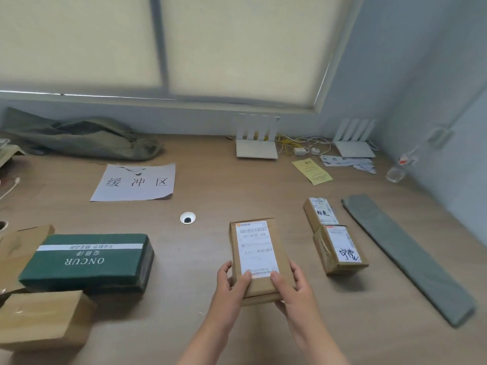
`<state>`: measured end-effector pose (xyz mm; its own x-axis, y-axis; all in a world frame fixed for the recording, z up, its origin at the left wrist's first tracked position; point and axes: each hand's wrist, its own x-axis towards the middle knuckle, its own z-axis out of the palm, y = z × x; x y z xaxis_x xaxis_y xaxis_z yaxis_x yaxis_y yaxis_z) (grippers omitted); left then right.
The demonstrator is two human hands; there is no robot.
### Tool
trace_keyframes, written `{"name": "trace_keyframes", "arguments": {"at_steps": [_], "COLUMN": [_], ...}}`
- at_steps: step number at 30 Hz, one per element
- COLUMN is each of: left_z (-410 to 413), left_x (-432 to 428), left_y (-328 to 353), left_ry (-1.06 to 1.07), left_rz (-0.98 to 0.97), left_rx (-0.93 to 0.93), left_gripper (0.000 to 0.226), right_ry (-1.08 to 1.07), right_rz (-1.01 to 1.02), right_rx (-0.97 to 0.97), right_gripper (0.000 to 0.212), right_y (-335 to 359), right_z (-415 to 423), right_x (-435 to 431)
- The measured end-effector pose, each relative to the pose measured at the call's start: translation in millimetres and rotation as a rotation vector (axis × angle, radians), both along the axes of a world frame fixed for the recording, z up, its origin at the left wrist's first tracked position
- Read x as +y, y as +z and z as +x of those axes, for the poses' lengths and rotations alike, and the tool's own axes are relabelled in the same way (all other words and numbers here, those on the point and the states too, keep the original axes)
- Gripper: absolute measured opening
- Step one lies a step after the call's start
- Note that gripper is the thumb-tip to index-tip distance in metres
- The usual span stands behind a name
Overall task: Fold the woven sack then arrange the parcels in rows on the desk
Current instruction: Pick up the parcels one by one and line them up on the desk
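Wood desk (210, 325), window w/ cream blinds (237, 48), pale blue walls (434, 75)

Along the table's (224, 185) far edge stand a white router (256, 148) and a second router (354, 148), cables (300, 146) between; a yellow leaflet (312, 171) and a paper sign (134, 182) lie nearer.

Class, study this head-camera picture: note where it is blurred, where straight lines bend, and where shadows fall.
Head view: the blind and sill are smeared; the window frame leans and curves, wide-angle distortion; a soft shadow lies on the desk nearside of the right parcel; the label on the held parcel is mostly unreadable.
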<state>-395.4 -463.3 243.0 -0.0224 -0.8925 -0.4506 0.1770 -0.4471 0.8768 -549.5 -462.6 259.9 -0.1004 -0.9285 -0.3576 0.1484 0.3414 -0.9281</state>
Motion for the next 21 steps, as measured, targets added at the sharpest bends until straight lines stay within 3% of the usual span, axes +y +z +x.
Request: {"name": "trace_keyframes", "arguments": {"at_steps": [3, 12, 19, 21], "left_z": [-38, -130, -167, -173], "left_x": [-10, -52, -85, -98], "left_y": [-17, -75, -100, -102], "left_ry": [-0.040, -0.063, 0.000, 0.009], "left_rz": [0.046, 0.138, 0.086, 0.066], "left_rx": [-0.007, -0.101, -0.330, -0.374], "left_gripper": [0.079, 0.085, 0.051, 0.045], "right_ry": [-0.071, -0.093, 0.037, 0.081], "right_rz": [0.054, 0.167, 0.142, 0.119], "right_rx": [0.065, 0.214, 0.667, 0.867], "right_gripper": [0.044, 0.038, 0.032, 0.043], "right_y": [-18, -69, -91, -97], "right_z": [-32, -113, -130, -135], "right_x": [-5, -45, -90, -103]}}
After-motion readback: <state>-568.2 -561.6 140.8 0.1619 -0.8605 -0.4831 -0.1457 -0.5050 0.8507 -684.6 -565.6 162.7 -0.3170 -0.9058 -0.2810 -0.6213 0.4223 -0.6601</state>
